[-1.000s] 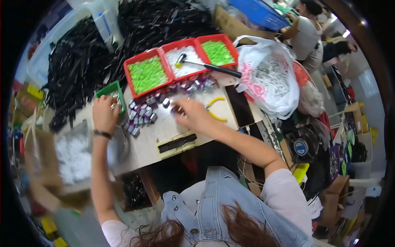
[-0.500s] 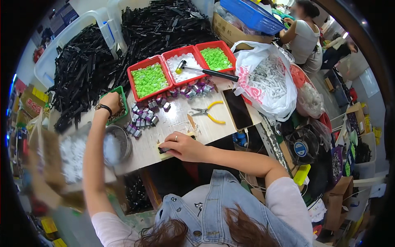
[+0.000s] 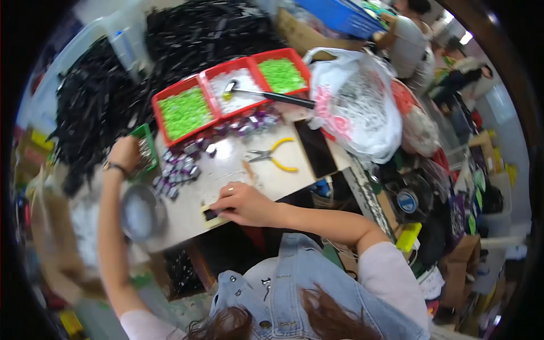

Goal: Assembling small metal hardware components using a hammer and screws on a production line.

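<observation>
My left hand [image 3: 124,154] is at the left side of a small green tray [image 3: 152,140] of tiny metal-looking parts; its fingers are hidden and blurred. Near the table's front edge, my right hand [image 3: 246,205] has its fingertips pressed together on a small dark part [image 3: 211,215], which lies on a pale yellow block [image 3: 212,223]. Between the two hands, several purple-and-silver pieces [image 3: 177,171] lie in a loose heap. Beyond my right hand rest pliers with yellow handles [image 3: 285,155], their jaws pointing left.
Red trays [image 3: 217,115] of green and white bits carry a hammer [image 3: 277,97]. A dark phone-like slab [image 3: 313,148] lies by a white bag [image 3: 362,139] of pale pieces. Black strips [image 3: 209,31] are heaped behind. A round bowl [image 3: 161,212] stands left; a person [image 3: 411,51] is at back right.
The whole view has shifted, so the table sits further left. My left hand has drawn slightly left and nearer beside the green tray. My right hand stays at the block.
</observation>
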`<control>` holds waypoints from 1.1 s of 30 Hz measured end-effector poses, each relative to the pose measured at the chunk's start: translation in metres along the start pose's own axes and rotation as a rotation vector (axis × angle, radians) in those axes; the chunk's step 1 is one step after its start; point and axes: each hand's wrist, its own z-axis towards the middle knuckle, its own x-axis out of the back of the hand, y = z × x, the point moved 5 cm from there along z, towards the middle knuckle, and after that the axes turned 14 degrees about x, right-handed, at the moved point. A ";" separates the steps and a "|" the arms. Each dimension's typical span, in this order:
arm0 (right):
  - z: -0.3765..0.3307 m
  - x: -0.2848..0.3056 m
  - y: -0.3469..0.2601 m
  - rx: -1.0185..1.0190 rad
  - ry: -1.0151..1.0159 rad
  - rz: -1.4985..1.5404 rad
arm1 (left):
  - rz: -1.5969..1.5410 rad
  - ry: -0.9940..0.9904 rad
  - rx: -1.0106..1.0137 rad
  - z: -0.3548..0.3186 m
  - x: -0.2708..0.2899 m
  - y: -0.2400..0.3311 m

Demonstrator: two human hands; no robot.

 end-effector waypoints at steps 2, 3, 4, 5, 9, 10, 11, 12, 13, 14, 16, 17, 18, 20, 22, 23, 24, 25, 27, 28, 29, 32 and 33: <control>-0.001 0.001 -0.002 -0.003 0.000 -0.059 | -0.010 -0.019 0.001 0.002 -0.005 -0.005; -0.002 0.001 -0.003 0.003 -0.002 -0.083 | -0.060 -0.002 -0.002 0.005 -0.010 -0.007; -0.004 0.002 -0.003 0.033 0.035 -0.097 | -0.067 -0.035 -0.017 0.007 -0.011 -0.011; -0.008 0.002 -0.003 0.064 0.070 -0.110 | -0.070 0.017 -0.029 0.009 -0.012 -0.015; -0.012 0.000 -0.004 0.096 0.098 -0.169 | -0.084 0.023 0.039 0.005 -0.007 -0.010; -0.012 -0.002 -0.004 0.098 0.098 -0.179 | -0.094 0.025 0.025 0.007 -0.009 -0.012; -0.012 -0.002 -0.005 0.102 0.103 -0.189 | -0.105 0.026 0.013 0.009 -0.012 -0.017; -0.011 -0.002 -0.005 0.107 0.108 -0.193 | -0.112 0.026 0.007 0.008 -0.013 -0.022; -0.011 -0.002 -0.006 0.114 0.113 -0.195 | -0.085 0.035 0.014 0.010 -0.013 -0.025; -0.011 -0.003 -0.006 0.111 0.116 -0.198 | -0.102 0.092 -0.030 0.008 -0.011 -0.027; -0.011 -0.002 -0.006 0.106 0.118 -0.211 | -0.142 0.210 -0.123 0.001 0.005 -0.020; -0.011 -0.002 -0.006 0.114 0.107 -0.219 | -0.164 0.231 -0.124 -0.001 0.010 -0.025; -0.011 -0.003 -0.007 0.140 0.087 -0.270 | -0.223 0.249 -0.117 -0.005 0.017 -0.028; -0.010 -0.007 -0.009 0.190 0.050 -0.373 | -0.339 0.285 -0.104 -0.016 0.034 -0.034; -0.013 -0.007 -0.012 0.209 0.037 -0.415 | -0.329 0.300 -0.097 -0.038 0.054 -0.023; -0.011 -0.008 -0.015 0.228 0.033 -0.431 | -0.344 0.264 -0.067 -0.056 0.066 -0.024; -0.011 -0.008 -0.017 0.243 0.033 -0.447 | -0.411 0.243 -0.096 -0.073 0.069 -0.035; -0.015 -0.005 -0.015 0.237 0.026 -0.481 | -0.491 0.247 -0.100 -0.097 0.075 -0.019; -0.013 -0.004 -0.018 0.252 0.021 -0.501 | -0.478 0.359 -0.070 -0.158 0.091 -0.010; -0.010 -0.005 -0.021 0.264 0.013 -0.503 | -0.475 0.376 -0.024 -0.187 0.091 -0.014; -0.011 -0.002 -0.022 0.262 -0.004 -0.519 | -0.490 0.388 0.009 -0.209 0.084 -0.016; -0.012 -0.004 -0.012 0.197 0.015 -0.362 | -0.759 0.247 0.152 -0.256 0.040 -0.011; -0.012 -0.006 -0.009 0.175 0.038 -0.281 | -0.802 0.254 0.146 -0.266 0.025 -0.004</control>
